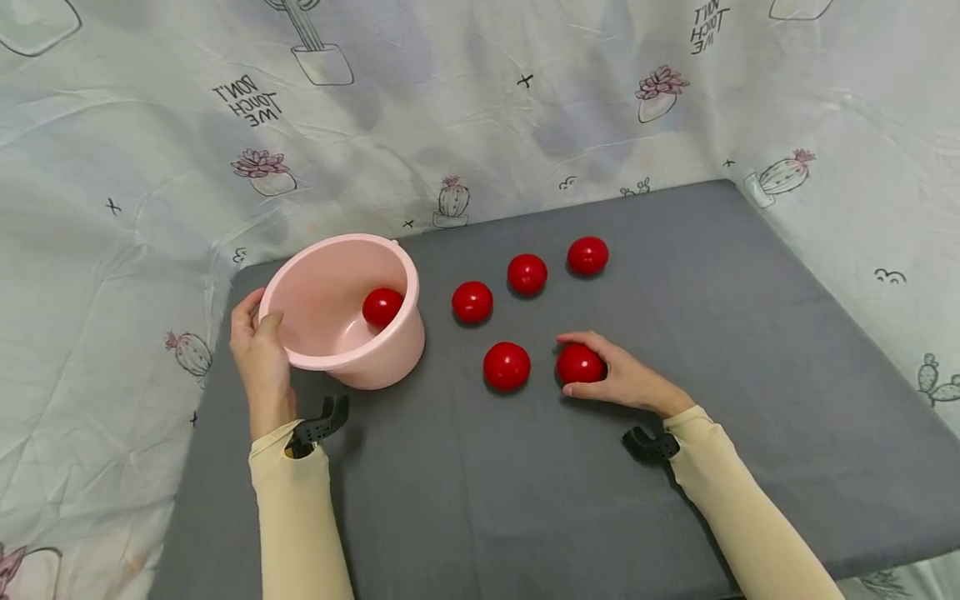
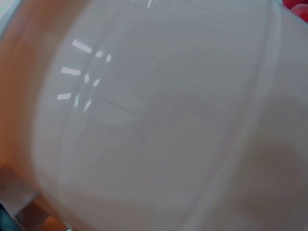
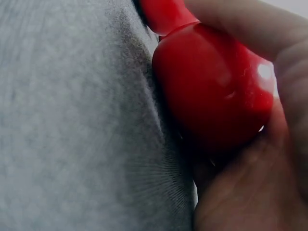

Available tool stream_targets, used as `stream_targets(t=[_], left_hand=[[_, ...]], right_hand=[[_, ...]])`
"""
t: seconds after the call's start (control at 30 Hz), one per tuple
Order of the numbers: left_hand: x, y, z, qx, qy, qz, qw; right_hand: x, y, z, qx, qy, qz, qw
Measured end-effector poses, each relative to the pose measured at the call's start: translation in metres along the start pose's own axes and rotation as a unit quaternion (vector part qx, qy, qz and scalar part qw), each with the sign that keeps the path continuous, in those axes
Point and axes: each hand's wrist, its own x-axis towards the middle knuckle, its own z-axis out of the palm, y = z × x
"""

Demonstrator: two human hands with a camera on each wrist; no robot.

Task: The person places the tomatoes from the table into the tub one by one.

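Note:
A pink plastic bucket, tilted toward me, stands on the left of the table. My left hand grips its rim on the left side, thumb over the edge. Inside lies one shiny red ball. The bucket's smooth wall fills most of the left wrist view. On the grey cloth, my right hand holds another red ball between thumb and fingers. That ball looks low against the cloth in the right wrist view. Just left of it sits a loose red ball.
Farther back on the grey table lie three more red balls: one near the bucket, a middle ball and a right-hand ball. A pale curtain printed with cacti hangs behind the table's back edge.

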Motion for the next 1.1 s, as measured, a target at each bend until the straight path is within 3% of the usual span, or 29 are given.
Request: stream_targets(t=[0.2,0.7,0.87,1.1], left_hand=[[0.001,0.006,-0.006,-0.005,0.003,-0.003,1.0000],[0.000,0.008,-0.009,0.012,-0.013,0.024,0.9996],[-0.003,0.010,-0.014,0.038,-0.012,0.022,0.9990],[-0.007,0.007,-0.017,0.074,-0.043,0.027,0.9960]], right_hand=[[0.006,-0.008,-0.002,-0.010,0.012,-0.002,0.9999],[0.003,-0.011,-0.004,0.033,0.064,-0.003,0.9974],[0.003,-0.010,-0.004,0.030,0.068,-0.020,0.9970],[-0.005,-0.008,-0.003,0.040,0.075,-0.016,0.9963]])
